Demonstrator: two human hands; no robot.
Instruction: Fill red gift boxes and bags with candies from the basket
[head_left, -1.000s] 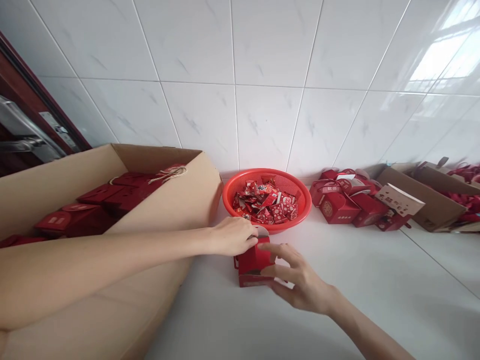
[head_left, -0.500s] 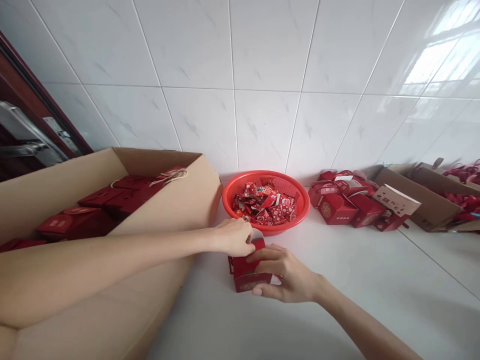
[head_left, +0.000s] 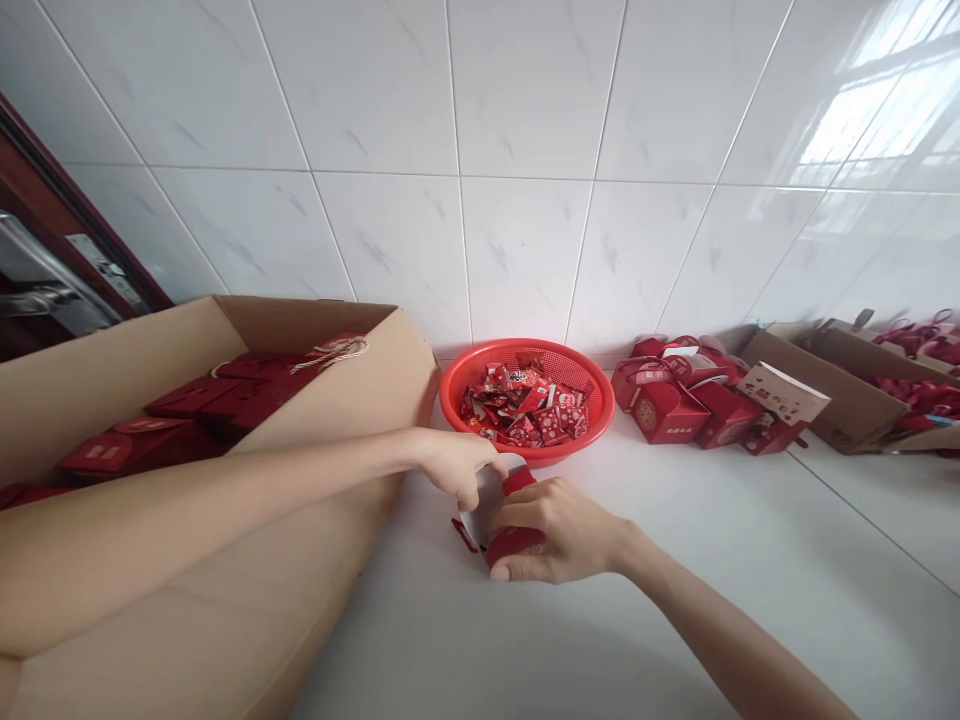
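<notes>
A small red paper box (head_left: 516, 545) rests on the white tabletop (head_left: 420, 620) in front of the red basket (head_left: 551, 455); its pale inside shows on the left. My left hand (head_left: 459, 465) pinches the raised far edge of the box. Around the right side of the box is my right hand (head_left: 559, 530), its thumb at the near edge and its fingers over the top. Red wrapped packets (head_left: 551, 425) lie heaped in the basket, just beyond both hands.
At left a large cardboard carton (head_left: 375, 400) holds red boxes (head_left: 142, 445). Right of the basket stand finished-looking red boxes (head_left: 667, 415) and open cardboard cartons (head_left: 855, 400). A tiled wall (head_left: 525, 230) rises behind.
The box's left side has opened out, so its pale inside shows. Both hands have shifted slightly on it, and the whole view has moved a little.
</notes>
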